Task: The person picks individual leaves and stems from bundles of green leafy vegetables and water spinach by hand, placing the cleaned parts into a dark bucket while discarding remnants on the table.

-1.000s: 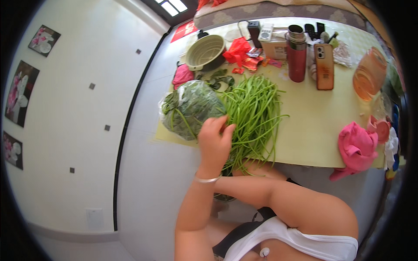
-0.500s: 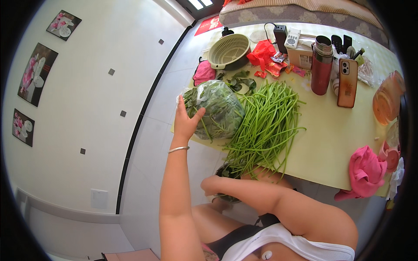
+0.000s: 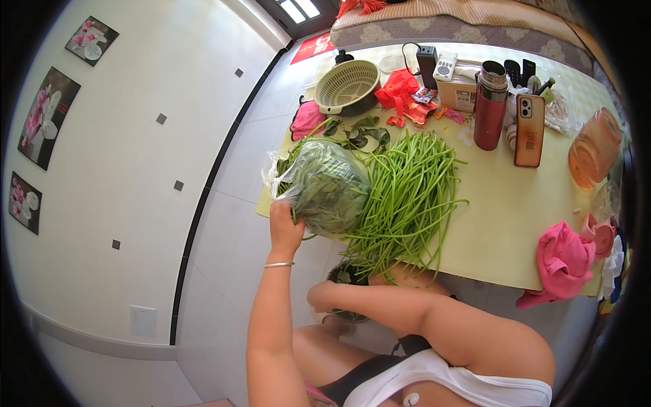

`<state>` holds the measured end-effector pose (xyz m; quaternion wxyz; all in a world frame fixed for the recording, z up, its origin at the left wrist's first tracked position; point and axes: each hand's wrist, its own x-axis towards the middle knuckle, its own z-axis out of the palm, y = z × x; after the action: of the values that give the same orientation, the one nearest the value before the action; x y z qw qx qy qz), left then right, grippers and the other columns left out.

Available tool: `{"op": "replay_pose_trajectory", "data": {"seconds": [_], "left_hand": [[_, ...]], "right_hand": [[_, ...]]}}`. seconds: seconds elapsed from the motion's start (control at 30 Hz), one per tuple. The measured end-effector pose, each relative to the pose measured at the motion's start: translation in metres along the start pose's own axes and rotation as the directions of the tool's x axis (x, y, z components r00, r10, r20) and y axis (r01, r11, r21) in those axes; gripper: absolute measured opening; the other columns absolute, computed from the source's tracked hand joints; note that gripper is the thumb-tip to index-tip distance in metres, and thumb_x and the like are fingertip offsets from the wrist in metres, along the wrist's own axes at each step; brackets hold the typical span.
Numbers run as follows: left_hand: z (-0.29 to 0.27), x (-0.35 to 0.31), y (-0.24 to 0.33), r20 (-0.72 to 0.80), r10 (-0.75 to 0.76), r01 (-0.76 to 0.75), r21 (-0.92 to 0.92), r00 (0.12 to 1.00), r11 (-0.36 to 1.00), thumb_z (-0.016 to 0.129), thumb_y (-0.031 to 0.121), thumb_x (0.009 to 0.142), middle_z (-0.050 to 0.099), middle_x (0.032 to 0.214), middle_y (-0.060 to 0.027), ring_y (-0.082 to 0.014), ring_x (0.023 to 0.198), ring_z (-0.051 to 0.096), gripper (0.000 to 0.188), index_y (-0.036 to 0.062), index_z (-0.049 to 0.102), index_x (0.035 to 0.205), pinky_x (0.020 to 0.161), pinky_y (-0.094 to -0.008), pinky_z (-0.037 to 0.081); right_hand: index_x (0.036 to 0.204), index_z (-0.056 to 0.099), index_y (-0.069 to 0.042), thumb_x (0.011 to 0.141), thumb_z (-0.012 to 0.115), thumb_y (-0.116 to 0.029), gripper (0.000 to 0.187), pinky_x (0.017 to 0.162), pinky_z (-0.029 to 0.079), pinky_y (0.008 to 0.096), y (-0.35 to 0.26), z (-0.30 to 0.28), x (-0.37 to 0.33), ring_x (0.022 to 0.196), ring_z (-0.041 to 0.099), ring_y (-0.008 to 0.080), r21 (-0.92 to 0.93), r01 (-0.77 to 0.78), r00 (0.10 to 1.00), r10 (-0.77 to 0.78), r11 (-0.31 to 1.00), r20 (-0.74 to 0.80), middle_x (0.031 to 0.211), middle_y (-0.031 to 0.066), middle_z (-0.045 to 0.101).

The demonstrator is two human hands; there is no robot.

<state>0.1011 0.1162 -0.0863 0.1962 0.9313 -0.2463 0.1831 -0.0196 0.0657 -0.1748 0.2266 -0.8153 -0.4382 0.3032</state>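
Note:
At the table's left edge my left hand (image 3: pixel 286 229), a bangle on its wrist, is closed on the near side of the mouth of a clear plastic bag (image 3: pixel 332 186). The bag is stuffed with green leaves and lies on its side, its mouth to the left. A heap of long green stems (image 3: pixel 410 200) touches the bag's right side and hangs over the near edge. Below the tabletop, my right hand (image 3: pixel 319 298) is beside a dark container (image 3: pixel 356 315) with leaves in it. The fingers of that hand are turned away and hidden.
On the table (image 3: pixel 491 210) stand a colander (image 3: pixel 349 85), a red thermos (image 3: pixel 490 108), an upright phone (image 3: pixel 529 129) and a jar of amber liquid (image 3: pixel 595 152). Loose leaves (image 3: pixel 366 132) lie behind the bag. A pink cloth (image 3: pixel 563 261) drapes over the right corner.
My left hand has gone from spread against the bag to closed on its mouth, moving nearer to me. The bag's opening has spread to the left. My right hand stays low by the container.

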Motion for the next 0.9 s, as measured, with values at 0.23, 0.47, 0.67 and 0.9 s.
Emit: {"op": "replay_pose_trajectory", "data": {"seconds": [0.23, 0.47, 0.67, 0.9], "left_hand": [[-0.005, 0.034, -0.043, -0.107, 0.109, -0.102, 0.070, 0.988, 0.992, 0.058, -0.007, 0.070, 0.061, 0.107, -0.0198, -0.0416, 0.100, 0.054, 0.045, 0.0037, 0.058, 0.114, 0.089, -0.0426, 0.044], [-0.015, 0.044, -0.075, -0.119, -0.004, 0.028, 0.205, 0.993, 0.978, 0.061, -0.004, 0.073, 0.062, 0.103, -0.0166, -0.0379, 0.096, 0.056, 0.030, 0.0049, 0.063, 0.102, 0.081, -0.0419, 0.048], [-0.050, 0.028, -0.074, -0.037, 0.054, -0.041, 0.294, 0.998, 0.955, 0.071, 0.003, 0.066, 0.052, 0.128, -0.0168, -0.0363, 0.121, 0.046, 0.065, 0.0043, 0.049, 0.127, 0.102, -0.0415, 0.037], [-0.054, -0.031, -0.036, -0.271, -0.177, 0.156, -0.097, 0.946, 0.983, 0.070, 0.007, 0.073, 0.040, 0.142, -0.0186, -0.0316, 0.132, 0.038, 0.079, -0.0008, 0.032, 0.141, 0.110, -0.0414, 0.029]], "right_hand": [[0.089, 0.072, -0.003, 0.074, 0.068, -0.020, 0.023, 0.066, 0.052, 0.0419, -0.025, 0.021, -0.017, 0.087, 0.066, 0.0306, -0.140, 0.185, 0.983, -0.181, 0.973, 0.041, 0.089, 0.0156, 0.069], [0.092, 0.065, -0.002, 0.085, 0.062, -0.026, 0.026, 0.069, 0.050, 0.0452, -0.080, -0.085, -0.157, 0.079, 0.064, 0.0378, 0.065, 0.476, 0.866, -0.455, 0.877, -0.206, 0.082, 0.0175, 0.067], [0.091, 0.067, -0.009, 0.087, 0.056, -0.024, 0.019, 0.069, 0.051, 0.0410, -0.004, -0.203, -0.218, 0.074, 0.064, 0.0302, -0.011, -0.047, 0.796, 0.031, 0.999, -0.605, 0.082, 0.0124, 0.066], [0.089, 0.069, -0.003, 0.076, 0.059, -0.015, 0.020, 0.072, 0.053, 0.0408, 0.195, -0.264, -0.162, 0.084, 0.066, 0.0321, 0.212, -0.517, 0.442, 0.471, 0.829, -0.763, 0.090, 0.0159, 0.067]]}}
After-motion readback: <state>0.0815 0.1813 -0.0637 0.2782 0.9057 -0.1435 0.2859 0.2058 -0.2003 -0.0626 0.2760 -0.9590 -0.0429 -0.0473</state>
